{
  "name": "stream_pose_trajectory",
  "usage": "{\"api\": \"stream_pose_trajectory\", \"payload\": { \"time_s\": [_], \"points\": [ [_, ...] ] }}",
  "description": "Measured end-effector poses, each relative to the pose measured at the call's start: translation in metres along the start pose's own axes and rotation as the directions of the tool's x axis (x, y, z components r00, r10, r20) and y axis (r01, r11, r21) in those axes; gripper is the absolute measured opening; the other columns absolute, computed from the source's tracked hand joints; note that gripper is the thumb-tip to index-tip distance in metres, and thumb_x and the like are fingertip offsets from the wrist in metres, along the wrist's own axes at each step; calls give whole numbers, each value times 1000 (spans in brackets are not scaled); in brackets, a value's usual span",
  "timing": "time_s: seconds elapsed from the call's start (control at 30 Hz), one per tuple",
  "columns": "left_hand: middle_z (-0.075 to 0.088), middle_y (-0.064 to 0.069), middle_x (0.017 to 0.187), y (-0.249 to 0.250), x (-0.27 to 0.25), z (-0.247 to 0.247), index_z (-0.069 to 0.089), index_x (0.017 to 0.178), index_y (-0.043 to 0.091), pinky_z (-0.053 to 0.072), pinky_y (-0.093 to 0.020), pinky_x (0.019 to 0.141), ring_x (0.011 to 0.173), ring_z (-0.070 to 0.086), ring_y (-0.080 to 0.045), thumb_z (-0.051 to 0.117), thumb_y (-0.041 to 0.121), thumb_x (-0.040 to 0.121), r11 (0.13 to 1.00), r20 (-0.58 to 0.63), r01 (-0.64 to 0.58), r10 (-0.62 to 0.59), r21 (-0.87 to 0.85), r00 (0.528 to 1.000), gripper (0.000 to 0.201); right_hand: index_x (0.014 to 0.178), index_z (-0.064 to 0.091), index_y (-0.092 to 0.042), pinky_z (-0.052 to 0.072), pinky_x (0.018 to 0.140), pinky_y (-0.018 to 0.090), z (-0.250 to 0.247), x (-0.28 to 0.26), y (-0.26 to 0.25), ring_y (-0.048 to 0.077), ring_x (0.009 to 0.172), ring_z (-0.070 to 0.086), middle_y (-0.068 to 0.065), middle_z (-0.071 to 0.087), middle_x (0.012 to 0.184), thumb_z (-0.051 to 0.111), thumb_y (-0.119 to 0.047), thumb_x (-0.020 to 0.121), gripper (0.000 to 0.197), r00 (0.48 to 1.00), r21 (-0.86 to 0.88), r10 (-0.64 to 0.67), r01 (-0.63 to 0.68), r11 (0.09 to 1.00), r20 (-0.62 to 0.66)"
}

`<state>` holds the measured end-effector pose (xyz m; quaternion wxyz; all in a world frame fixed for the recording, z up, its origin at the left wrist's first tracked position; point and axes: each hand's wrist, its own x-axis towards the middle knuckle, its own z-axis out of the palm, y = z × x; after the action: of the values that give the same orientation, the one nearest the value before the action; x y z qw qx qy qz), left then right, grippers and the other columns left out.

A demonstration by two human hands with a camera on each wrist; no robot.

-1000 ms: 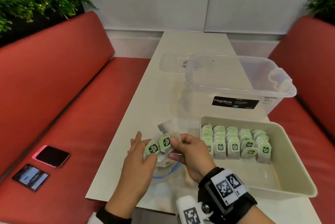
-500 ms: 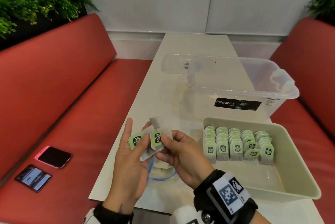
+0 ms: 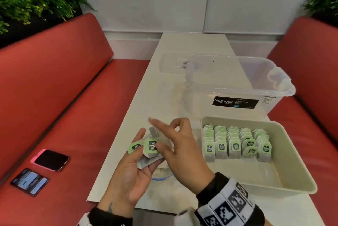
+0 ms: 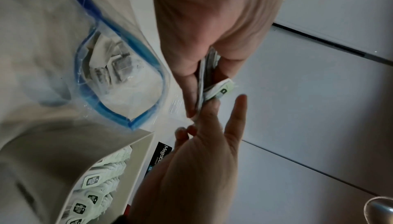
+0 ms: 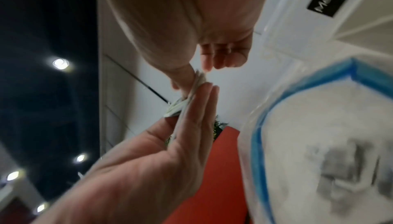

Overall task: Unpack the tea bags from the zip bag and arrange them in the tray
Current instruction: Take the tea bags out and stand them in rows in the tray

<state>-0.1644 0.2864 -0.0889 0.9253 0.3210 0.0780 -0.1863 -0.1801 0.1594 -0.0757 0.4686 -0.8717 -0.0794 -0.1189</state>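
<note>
Low centre of the head view: left hand [image 3: 128, 176] gripping a few tea bags [image 3: 150, 148], right hand [image 3: 180, 145] pinching their edge, forefinger outstretched. Under both hands, zip bag [image 4: 119, 69] agape on the bench [image 3: 192, 42]. Lower right, tray [image 3: 292, 167] with rowed bags. Behind it, clear storage box [image 3: 237, 86]. Lower left, two phones [image 3: 39, 171] on the red seat [image 3: 76, 116].

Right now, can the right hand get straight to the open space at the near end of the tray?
Probably yes. The right hand is beside the tray, nothing lies between, but it pinches the tea bags the left hand holds.
</note>
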Motion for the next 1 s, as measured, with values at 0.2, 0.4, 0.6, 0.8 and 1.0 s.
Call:
{"api": "stream_pose_trajectory", "payload": {
  "time_s": [0.2, 0.4, 0.6, 0.8, 1.0],
  "points": [
    [73, -15, 85, -8, 1, -2, 61, 111, 11, 57, -33, 50, 69, 72, -25, 45, 1, 90, 995, -58, 85, -81, 61, 995, 28, 106, 63, -48, 40, 80, 35, -17, 5, 8, 19, 103, 36, -2, 50, 124, 44, -29, 84, 35, 940, -439, -290, 342, 831, 182],
    [72, -17, 85, -16, 4, 3, 57, 118, 4, 56, -30, 46, 66, 71, -26, 57, 8, 69, 974, -46, 140, -133, 179, 990, 49, 85, 70, -31, 38, 73, 32, -47, 10, 1, 15, 88, 50, -12, 64, 89, 64, -31, 76, 11, 921, -372, -282, 369, 852, 268],
    [69, -20, 104, -20, 8, 2, 57, 122, 7, 60, -37, 57, 93, 68, -35, 61, 7, 70, 948, -71, 171, -158, 267, 985, 52, 76, 63, -26, 43, 70, 16, -106, 15, 4, 2, 74, 60, -13, 66, 72, 70, -22, 83, 10, 972, -173, 24, 17, 985, 232],
    [69, -16, 108, -28, 8, 8, 58, 120, 8, 60, -42, 62, 89, 69, -33, 67, 7, 73, 938, -74, 164, -148, 306, 986, 48, 67, 58, -31, 43, 66, 19, -147, 31, 33, 1, 69, 58, -14, 64, 71, 72, -25, 81, 21, 948, -440, 235, -121, 890, 213],
    [74, -11, 89, -36, 9, 13, 59, 113, 8, 59, -44, 61, 76, 72, -27, 60, 5, 71, 928, -36, 146, -142, 343, 989, 42, 80, 65, -22, 40, 62, 18, -160, 39, 67, 4, 71, 54, -14, 60, 71, 71, -23, 82, 6, 881, -615, 388, -151, 774, 272]
  ]
}}
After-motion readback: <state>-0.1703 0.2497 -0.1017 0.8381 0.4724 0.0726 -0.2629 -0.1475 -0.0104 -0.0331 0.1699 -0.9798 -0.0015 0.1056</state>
